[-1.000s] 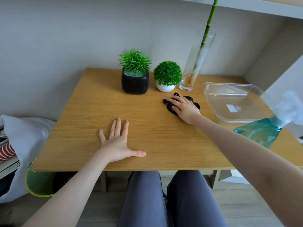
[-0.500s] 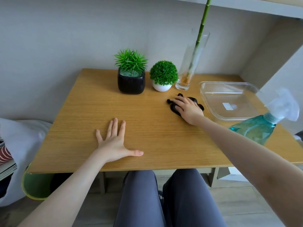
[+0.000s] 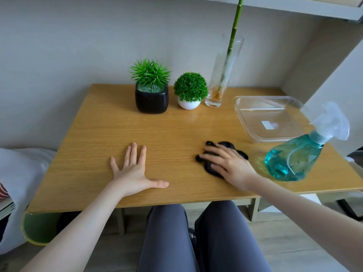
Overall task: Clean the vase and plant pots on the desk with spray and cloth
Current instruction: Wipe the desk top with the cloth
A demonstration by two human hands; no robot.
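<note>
Pale walls close in a wooden desk point(image 3: 121, 132), seen only from the head camera. Since a second ago the right hand point(image 3: 228, 165) has dragged the black cloth point(image 3: 225, 148) back from beside the glass vase point(image 3: 222, 75) toward the near edge, so this looks like a wipe of the desktop; the vase, black pot point(image 3: 151, 101) and white pot point(image 3: 189, 104) stand untouched at the back. Its fingers, slightly blurred, seem spread flat, pressing the cloth. Beside it lies the spray bottle point(image 3: 292, 158). The left hand point(image 3: 135, 169) rests flat, fingers straight and apart, holding nothing.
</note>
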